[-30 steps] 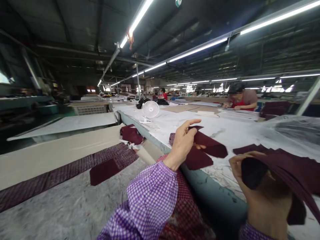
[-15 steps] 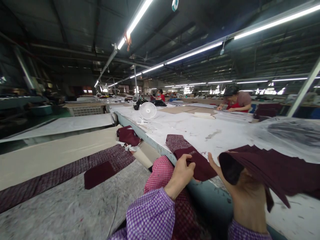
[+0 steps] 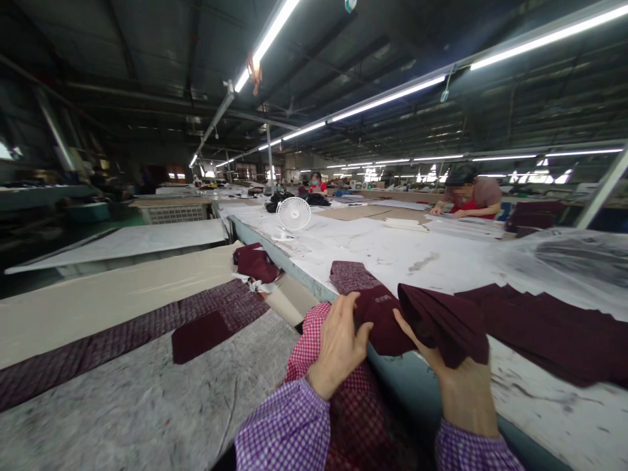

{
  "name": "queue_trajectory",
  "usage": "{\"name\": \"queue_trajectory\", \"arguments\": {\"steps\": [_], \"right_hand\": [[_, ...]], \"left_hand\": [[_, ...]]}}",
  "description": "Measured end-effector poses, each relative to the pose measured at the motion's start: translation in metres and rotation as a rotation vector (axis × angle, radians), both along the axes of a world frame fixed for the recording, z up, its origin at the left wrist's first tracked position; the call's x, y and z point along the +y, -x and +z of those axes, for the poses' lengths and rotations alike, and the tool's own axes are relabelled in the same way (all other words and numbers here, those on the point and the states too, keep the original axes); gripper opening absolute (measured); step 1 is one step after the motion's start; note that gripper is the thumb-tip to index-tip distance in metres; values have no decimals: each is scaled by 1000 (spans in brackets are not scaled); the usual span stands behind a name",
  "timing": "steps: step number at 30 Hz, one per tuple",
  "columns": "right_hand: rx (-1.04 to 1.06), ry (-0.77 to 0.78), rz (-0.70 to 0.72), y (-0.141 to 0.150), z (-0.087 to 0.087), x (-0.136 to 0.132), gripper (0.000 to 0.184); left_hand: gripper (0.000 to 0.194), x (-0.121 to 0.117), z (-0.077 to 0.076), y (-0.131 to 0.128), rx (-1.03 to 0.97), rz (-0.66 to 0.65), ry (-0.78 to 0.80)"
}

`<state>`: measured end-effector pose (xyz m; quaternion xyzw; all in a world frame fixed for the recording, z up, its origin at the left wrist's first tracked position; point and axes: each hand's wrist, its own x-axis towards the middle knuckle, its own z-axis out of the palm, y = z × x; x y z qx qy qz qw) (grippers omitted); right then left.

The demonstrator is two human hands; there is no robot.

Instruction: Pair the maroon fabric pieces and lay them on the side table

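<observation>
My right hand (image 3: 461,379) holds a folded maroon fabric piece (image 3: 449,317), its layers curling up over the palm and hiding most of the fingers. My left hand (image 3: 338,343) is open, thumb and fingers apart, at the near edge of the white table. Just beyond its fingertips lies a maroon cut fabric panel (image 3: 385,320) with small pale marks; whether they touch it I cannot tell. Under that panel's far end shows a speckled maroon fabric piece (image 3: 350,276). To the right, a spread stack of maroon panels (image 3: 549,333) rests on the table.
A white fan (image 3: 293,214) stands farther back on the white table (image 3: 353,239). Clear plastic (image 3: 574,261) lies at right. On the lower left table are a speckled strip (image 3: 122,333), a maroon piece (image 3: 201,337) and a bundled cloth (image 3: 258,261). A co-worker (image 3: 471,196) leans across opposite.
My right hand has moved left with a folded maroon piece, apart from the stack at right. The left hand has drawn slightly left and its fingers have spread.
</observation>
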<state>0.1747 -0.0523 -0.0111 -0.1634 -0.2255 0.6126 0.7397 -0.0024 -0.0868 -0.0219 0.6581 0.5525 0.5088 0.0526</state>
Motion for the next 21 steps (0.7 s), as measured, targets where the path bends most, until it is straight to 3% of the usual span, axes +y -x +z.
{"name": "queue_trajectory", "arguments": {"steps": [5,11,14,17,19,21], "right_hand": [[-1,64,66,-1,-3,6,29],[-61,-3,-8,3,-8,13,26],[-63,6,-5,5,-3,8,28],[-37,48,18,6,7,5,33],[-35,82,7,7,11,6,33],[-50,102,-6,9,11,7,31]], "left_hand": [[47,7,16,-4,441,-23,83],[18,7,16,-12,609,30,21],[5,14,9,-13,327,70,47],[9,29,0,-7,-372,106,253],[15,35,-5,1,-729,109,360],[19,31,-6,9,-819,159,259]]}}
